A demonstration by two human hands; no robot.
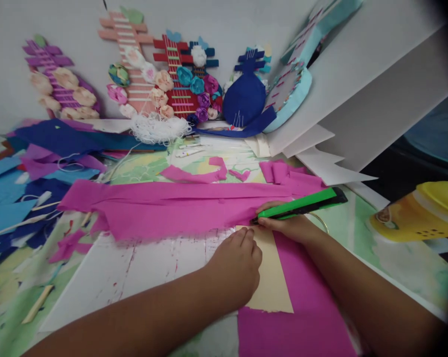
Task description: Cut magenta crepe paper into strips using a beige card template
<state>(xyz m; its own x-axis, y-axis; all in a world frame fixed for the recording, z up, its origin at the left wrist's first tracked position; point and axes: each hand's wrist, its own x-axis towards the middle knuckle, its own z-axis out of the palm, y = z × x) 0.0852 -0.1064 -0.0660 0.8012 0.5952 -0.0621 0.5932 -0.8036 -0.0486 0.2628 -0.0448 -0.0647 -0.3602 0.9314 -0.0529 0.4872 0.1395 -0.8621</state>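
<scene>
My right hand (pixel 283 224) is closed around a green and black utility knife (pixel 301 206), its tip pointing left and down at the magenta sheet (pixel 164 208). Below that tip lies a cream card strip (pixel 272 282), over another magenta piece (pixel 301 307). My left hand (pixel 236 263) rests palm down on the card, its fingers lying against the upper edge close to the knife tip. A white marked board (pixel 108 277) is under the sheet and my left forearm.
Behind stand several decorated lute-shaped crafts (pixel 245 94), with white string (pixel 160 128) piled before them. Blue and purple scraps (pixel 52 139) crowd the left. Magenta offcuts (pixel 197 173) lie beyond the sheet. White boards (pixel 376 99) lean at right, above a yellow container (pixel 420 210).
</scene>
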